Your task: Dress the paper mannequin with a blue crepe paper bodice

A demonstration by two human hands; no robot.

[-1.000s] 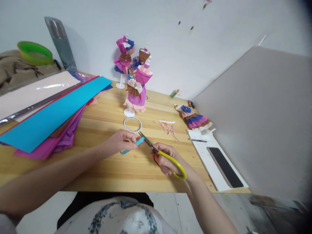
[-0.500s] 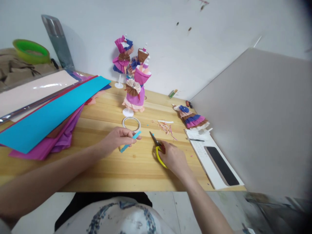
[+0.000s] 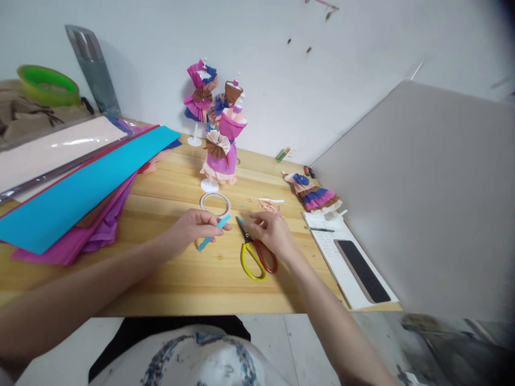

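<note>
1. The open scissors (image 3: 247, 236) lie on the bench (image 3: 169, 289), handles towards the person, probably for easy pickup.
2. Left of the scissors, the left hand (image 3: 192, 231) pinches a turquoise paper strip (image 3: 224, 221) narrowly, apparently leaving both ends accessible.
3. The right hand (image 3: 272, 231) curls loosely beside the scissors; whether it holds anything, I cannot tell.
4. Beyond the scissors, miniature mannequins (image 3: 226, 159) stand upright, seemingly for display.
</note>
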